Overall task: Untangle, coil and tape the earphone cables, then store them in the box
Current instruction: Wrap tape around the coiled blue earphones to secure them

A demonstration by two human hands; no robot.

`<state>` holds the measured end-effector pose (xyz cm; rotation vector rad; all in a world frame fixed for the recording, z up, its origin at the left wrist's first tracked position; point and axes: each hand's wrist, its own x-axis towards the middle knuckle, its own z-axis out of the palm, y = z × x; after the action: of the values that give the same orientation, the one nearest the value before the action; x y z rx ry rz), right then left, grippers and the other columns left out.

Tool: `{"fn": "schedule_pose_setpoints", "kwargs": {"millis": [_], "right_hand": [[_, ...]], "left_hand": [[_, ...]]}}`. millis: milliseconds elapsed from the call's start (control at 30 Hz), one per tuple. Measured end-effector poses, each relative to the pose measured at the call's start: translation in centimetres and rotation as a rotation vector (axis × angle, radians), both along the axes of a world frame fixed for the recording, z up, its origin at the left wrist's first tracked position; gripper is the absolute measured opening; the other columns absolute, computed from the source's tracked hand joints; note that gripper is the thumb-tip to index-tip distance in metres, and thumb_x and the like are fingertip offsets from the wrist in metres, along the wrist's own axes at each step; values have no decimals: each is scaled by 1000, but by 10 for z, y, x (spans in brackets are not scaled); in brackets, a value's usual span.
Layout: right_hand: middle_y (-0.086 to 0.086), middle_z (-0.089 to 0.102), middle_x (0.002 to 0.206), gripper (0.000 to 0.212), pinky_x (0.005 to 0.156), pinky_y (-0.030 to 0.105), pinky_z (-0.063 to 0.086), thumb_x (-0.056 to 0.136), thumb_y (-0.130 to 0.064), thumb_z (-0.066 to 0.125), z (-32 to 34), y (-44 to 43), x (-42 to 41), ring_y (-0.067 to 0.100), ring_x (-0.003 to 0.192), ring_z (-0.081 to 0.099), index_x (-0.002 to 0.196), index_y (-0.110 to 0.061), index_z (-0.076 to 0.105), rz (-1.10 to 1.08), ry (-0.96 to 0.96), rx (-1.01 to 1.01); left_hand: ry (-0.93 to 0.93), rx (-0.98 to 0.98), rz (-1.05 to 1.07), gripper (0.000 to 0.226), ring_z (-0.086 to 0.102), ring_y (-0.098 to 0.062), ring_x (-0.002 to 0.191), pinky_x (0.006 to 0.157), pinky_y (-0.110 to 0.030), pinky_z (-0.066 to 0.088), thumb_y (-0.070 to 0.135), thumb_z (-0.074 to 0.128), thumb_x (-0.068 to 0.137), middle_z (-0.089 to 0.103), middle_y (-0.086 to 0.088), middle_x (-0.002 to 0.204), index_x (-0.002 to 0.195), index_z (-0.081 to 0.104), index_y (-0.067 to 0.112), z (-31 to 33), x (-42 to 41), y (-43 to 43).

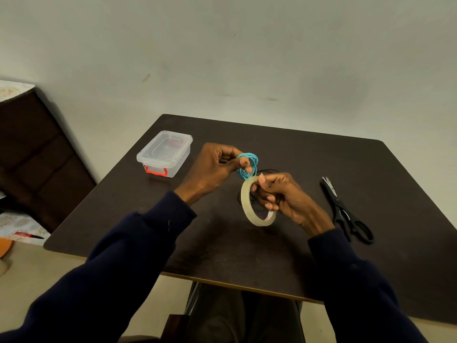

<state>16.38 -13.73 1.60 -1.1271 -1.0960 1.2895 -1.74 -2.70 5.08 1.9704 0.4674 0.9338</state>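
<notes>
Here, a person in dark blue sleeves sits at a dark brown worktop (247, 248). The left hand (215, 164) pinches a coil of blue earphone cable (248, 164) and holds it up above the worktop. The right hand (284, 196) grips a roll of clear tape (249, 206), with fingers through its middle. The top of the roll sits right under the blue coil. A black earphone cable (268, 172) lies on the worktop behind the hands. The clear plastic box (164, 153), lid shut, red latch in front, sits to the left. Black scissors (345, 211) lie to the right.
</notes>
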Motion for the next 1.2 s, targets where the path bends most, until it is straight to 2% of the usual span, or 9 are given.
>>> {"fn": "schedule_pose_setpoints", "kwargs": {"millis": [133,300,400,500,633,767,900,1033,1200], "right_hand": [[7,45,58,28,42,18,37,98,-20,55,2,-1,6,12,46,45,92,2,70,73,-24,9],[9,60,68,18,42,14,37,91,-18,66,6,-3,9,11,50,49,95,-4,76,108,-208,49],[12,66,78,29,42,14,34,98,-21,58,4,-5,7,13,50,48,117,-4,72,76,-215,99],[17,66,82,40,41,16,34,106,-30,44,-1,-7,4,13,48,49,127,-4,68,64,-86,94],[10,65,75,35,42,15,39,100,-27,52,2,-9,-3,11,55,52,115,-5,74,-21,50,41],[12,70,92,25,44,15,47,90,-22,63,6,-7,-8,7,58,56,103,-6,78,-51,151,-6],[14,64,78,21,47,18,50,87,-25,70,8,-5,-10,12,57,57,96,-9,78,-75,116,-33],[12,61,68,19,46,18,47,89,-24,71,6,-5,-11,14,53,53,96,-7,76,-141,47,22],[17,62,71,18,43,20,43,87,-23,74,6,-10,-12,17,51,48,96,-7,78,-301,-29,116]], "left_hand": [[28,11,18,25,74,-9,88,79,-21,59,27,70,88,75,1,92,101,75,6,-2,3,1],[20,0,28,11,74,-7,88,78,-20,59,14,70,92,74,4,91,100,74,8,-1,5,4],[10,-20,2,15,74,-11,93,82,-23,59,16,70,92,75,0,97,103,74,8,0,4,4],[-3,-11,-34,16,73,-9,94,82,-21,57,18,70,90,75,3,98,104,73,11,3,2,3],[-22,-22,-53,21,73,-13,94,85,-27,59,27,70,86,76,2,98,102,73,14,5,1,3],[3,7,-76,19,73,-11,94,85,-27,58,31,69,85,75,6,98,101,72,21,8,2,3],[16,5,-82,22,73,-9,93,85,-26,59,35,69,84,75,8,97,101,72,22,9,3,4],[-23,-48,-28,18,74,-10,89,81,-23,59,22,72,87,76,4,94,101,74,12,5,4,8],[-17,-106,55,20,74,-6,85,75,-17,56,25,72,87,77,2,90,97,76,7,-8,1,11]]}}
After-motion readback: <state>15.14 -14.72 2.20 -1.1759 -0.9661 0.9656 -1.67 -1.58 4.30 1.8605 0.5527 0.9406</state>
